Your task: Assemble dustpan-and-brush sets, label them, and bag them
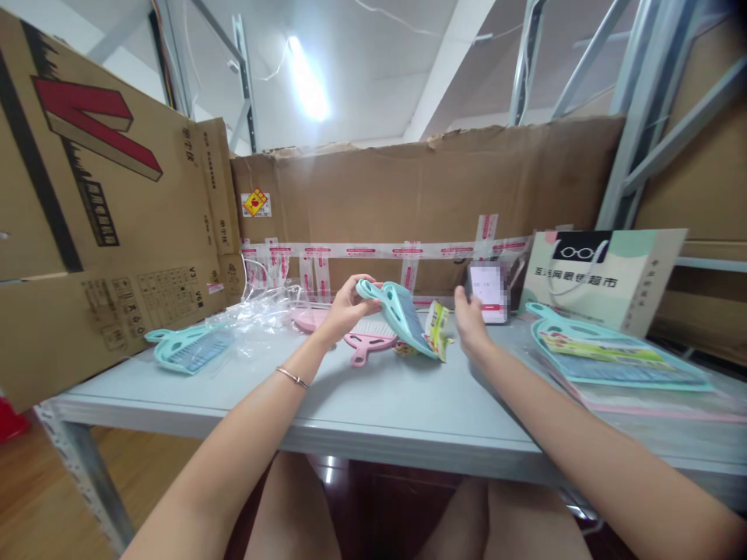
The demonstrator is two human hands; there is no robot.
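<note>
My left hand [348,308] grips the handle end of a teal dustpan [408,325] with a small blue-bristled brush nested in it. The dustpan tilts down to the right above the table. A yellow-green printed wrapper [436,330] is at its lower right end. Slightly apart from it, my right hand [470,323] is raised with fingers extended and nothing visible in it, in front of a lit phone-like screen [489,289]. Behind and below the held dustpan lies a pink dustpan and brush [369,342], partly hidden by my left hand and the teal one.
Another teal dustpan set [185,350] lies at the left beside crumpled clear plastic [274,307]. At right, a wrapped teal set [618,359] rests on pink ones before a paper bag [595,272]. Cardboard boxes [408,190] wall the back and left of the table [373,404].
</note>
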